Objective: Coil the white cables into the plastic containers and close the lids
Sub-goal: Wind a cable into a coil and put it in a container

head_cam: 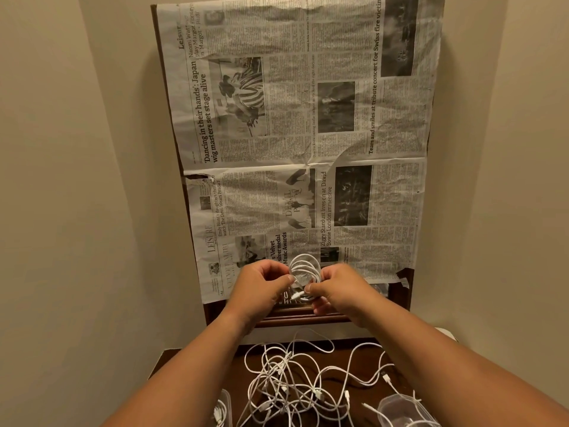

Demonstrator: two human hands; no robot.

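White cable, one length, wound into a small coil (304, 268) and held up in front of the newspaper (308, 134) covering the upright board. Left hand (261, 288): fingers curled, thumb and forefinger pinching the coil's lower left edge. Right hand (337, 292): curled likewise, pinching the lower right edge, where the connector ends seem to gather; finger placement behind the loops not visible. Hands close together, coil between them, its loops standing roughly upright and facing the camera. Loose cables (301, 383) lie tangled on the dark wooden table (172, 362), below the forearms and nearer the body. Open clear plastic container (403, 408) at the table's near right, below the right forearm. A second container (222, 409) at near left, only partly in frame, appears to hold a cable already. Judgement: winding of this cable looks nearly done. The drop-off lies down and back toward the body, and the right hand has the shorter path to the open container. The coil would need tipping from upright to flat to seat inside. Risk: loops springing open on release. Lids not identifiable in view.
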